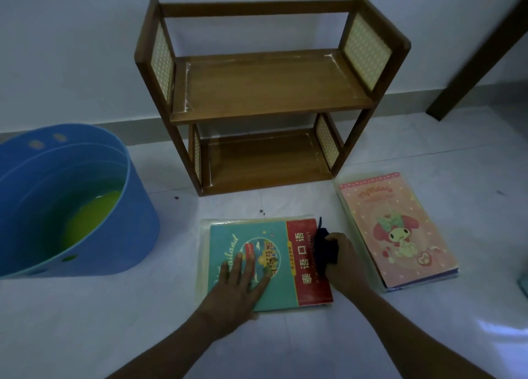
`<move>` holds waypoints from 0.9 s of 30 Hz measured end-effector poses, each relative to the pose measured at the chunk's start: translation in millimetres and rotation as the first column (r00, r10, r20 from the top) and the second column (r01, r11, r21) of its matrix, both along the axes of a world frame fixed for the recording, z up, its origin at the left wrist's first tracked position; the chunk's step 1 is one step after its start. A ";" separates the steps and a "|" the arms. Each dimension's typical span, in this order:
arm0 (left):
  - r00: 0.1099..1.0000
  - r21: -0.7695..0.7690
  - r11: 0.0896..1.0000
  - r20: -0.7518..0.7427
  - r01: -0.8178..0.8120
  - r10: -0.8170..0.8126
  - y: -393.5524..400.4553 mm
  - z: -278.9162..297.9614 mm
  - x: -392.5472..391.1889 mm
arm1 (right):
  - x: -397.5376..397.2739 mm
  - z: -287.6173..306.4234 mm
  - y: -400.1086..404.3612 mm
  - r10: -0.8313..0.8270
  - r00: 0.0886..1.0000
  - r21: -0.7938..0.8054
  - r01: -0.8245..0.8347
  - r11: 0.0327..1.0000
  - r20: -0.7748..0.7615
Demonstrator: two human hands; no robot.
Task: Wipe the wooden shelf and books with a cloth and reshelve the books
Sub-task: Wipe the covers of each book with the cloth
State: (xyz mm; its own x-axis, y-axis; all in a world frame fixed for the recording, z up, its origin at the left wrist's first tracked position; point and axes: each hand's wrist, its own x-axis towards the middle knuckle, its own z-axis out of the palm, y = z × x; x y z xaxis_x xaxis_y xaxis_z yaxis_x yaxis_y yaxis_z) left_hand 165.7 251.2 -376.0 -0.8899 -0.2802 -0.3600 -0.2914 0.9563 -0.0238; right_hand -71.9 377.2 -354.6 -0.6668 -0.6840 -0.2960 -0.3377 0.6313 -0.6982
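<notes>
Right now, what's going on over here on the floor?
A person is cleaning books. The left hand presses flat on a teal and red book topping a small stack, while the right hand grips a dark cloth at the book's right edge. A pink book tops another stack to the right. The wooden shelf behind holds nothing, and a blue tub sits left.

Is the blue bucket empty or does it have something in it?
Not empty. The bucket holds a shallow pool of yellow-green liquid at the bottom, far below the rim.
</notes>
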 end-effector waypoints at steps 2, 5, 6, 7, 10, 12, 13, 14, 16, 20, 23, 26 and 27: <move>0.993 -0.052 0.992 -0.010 0.118 -0.119 -5.6 5.8 1.9 | -12.8 1.8 1.7 -0.186 0.973 -0.040 0.193 0.980 0.135; 0.952 -0.075 0.968 -0.175 0.240 -0.250 -19.0 25.9 1.8 | -23.0 1.5 1.4 -0.368 0.875 -0.012 0.392 0.920 0.314; 0.944 -0.039 0.976 -0.251 0.213 -0.216 -23.6 40.2 -1.5 | -25.8 0.2 1.0 -0.382 0.859 0.000 0.407 0.914 0.342; 0.942 0.026 0.990 -0.312 0.140 -0.125 -26.9 60.0 -6.1 | -27.5 0.8 0.5 -0.378 0.854 0.004 0.403 0.915 0.357; 0.861 0.336 0.929 -0.414 -0.155 0.294 -40.1 123.1 -18.6 | -28.4 5.5 0.2 -0.376 0.834 0.027 0.400 0.916 0.405; 0.734 0.715 0.642 -0.274 -0.276 0.621 -51.0 143.3 -16.0 | -28.2 5.2 0.5 -0.365 0.818 -0.003 0.408 0.913 0.445; 0.669 0.815 0.515 -0.230 -0.265 0.707 -55.6 144.8 -14.0 | -29.1 3.1 0.6 -0.358 0.827 -0.025 0.408 0.912 0.434; 0.619 0.878 0.410 -0.182 -0.248 0.764 -59.1 141.2 -11.8 | -29.3 1.4 0.3 -0.351 0.842 -0.041 0.401 0.915 0.409; 0.545 0.949 0.181 -0.012 -0.257 0.838 -56.9 118.3 -6.5 | -26.8 1.6 -0.5 -0.319 0.880 -0.067 0.364 0.929 0.352; 0.387 0.917 0.063 0.103 -0.394 0.916 -44.7 64.8 -2.0 | -22.7 2.0 -10.0 -0.318 0.929 -0.214 0.355 0.910 0.189; 0.370 0.817 0.228 -0.020 -0.529 0.929 -50.3 39.3 6.0 | -15.7 0.9 -18.5 -0.168 0.979 -0.212 0.141 0.967 -0.117; 0.670 0.527 0.683 -0.258 -0.506 0.696 -61.9 10.1 25.1 | 10.8 -4.1 -28.6 0.074 0.934 -0.071 -0.105 0.992 -0.350; 0.741 0.456 0.741 -0.226 -0.494 0.633 -65.2 0.3 30.6 | 26.8 -5.3 -31.3 0.182 0.901 -0.023 -0.208 0.978 -0.395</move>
